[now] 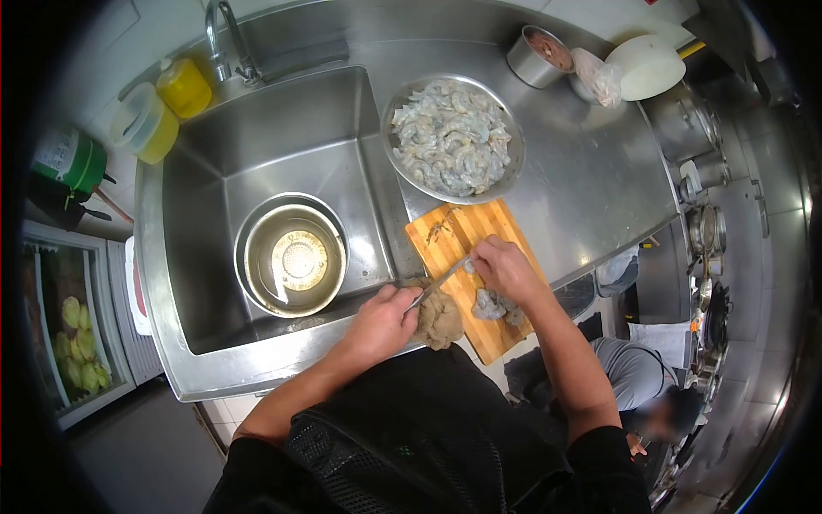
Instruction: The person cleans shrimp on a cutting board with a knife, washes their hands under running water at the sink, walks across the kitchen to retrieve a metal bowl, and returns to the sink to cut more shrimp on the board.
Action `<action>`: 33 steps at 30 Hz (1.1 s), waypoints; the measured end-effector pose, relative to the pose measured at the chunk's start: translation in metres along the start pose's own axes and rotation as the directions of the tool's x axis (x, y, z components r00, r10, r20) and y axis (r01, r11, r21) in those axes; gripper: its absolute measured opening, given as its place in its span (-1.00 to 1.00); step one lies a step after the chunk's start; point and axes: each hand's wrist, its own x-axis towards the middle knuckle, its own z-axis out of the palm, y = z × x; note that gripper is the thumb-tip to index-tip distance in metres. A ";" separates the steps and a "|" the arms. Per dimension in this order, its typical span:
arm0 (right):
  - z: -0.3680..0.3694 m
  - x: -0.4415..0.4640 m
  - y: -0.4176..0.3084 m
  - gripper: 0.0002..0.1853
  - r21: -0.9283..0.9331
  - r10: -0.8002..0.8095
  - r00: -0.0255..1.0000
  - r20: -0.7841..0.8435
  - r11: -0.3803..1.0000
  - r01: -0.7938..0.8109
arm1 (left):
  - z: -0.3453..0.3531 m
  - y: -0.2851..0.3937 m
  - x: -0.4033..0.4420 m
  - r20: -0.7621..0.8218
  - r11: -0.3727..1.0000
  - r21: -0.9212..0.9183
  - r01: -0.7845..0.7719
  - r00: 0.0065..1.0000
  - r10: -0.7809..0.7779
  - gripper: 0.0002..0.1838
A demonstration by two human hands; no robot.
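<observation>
My left hand point(382, 319) is closed around the handle of a knife point(444, 280), its blade pointing up and right over the wooden cutting board point(503, 224). At the blade's tip, my right hand point(507, 269) pinches a small grey shrimp point(468, 266), mostly hidden by the fingers. More raw shrimp point(491, 305) lie on the board below that hand. A crumpled brown cloth point(440, 320) sits at the board's left edge, just under the knife. Dark scraps point(438, 230) are stuck near the board's top. Beyond it stands a round metal bowl point(520, 154) heaped with peeled shrimp.
Left of the board is a steel sink point(282, 154) holding a metal pot point(241, 257) of water. A faucet point(219, 51), a yellow bottle point(184, 88) and a plastic container point(145, 128) stand behind. A metal canister point(533, 64) is at the back right. Another person point(629, 373) is at lower right.
</observation>
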 end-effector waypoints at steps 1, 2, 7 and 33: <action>0.001 -0.002 0.001 -0.97 0.012 0.000 1.000 -0.010 1.000 0.000 | 0.001 0.001 0.002 0.006 1.000 -0.004 -0.001 1.000 0.001 -0.64; 0.003 -0.003 0.001 -0.96 0.000 0.003 1.000 -0.016 1.000 -0.003 | 0.001 0.002 0.004 0.012 1.000 -0.009 -0.003 1.000 0.003 -0.64; 0.004 -0.006 -0.004 -0.94 -0.030 0.008 0.997 -0.073 0.999 -0.010 | 0.000 -0.005 0.013 -0.082 0.998 0.057 0.034 0.996 -0.029 -0.63; -0.018 -0.006 -0.015 -0.91 0.035 0.040 0.998 -0.056 0.999 -0.038 | -0.010 -0.004 0.035 0.017 0.991 0.130 0.010 1.000 -0.012 -0.61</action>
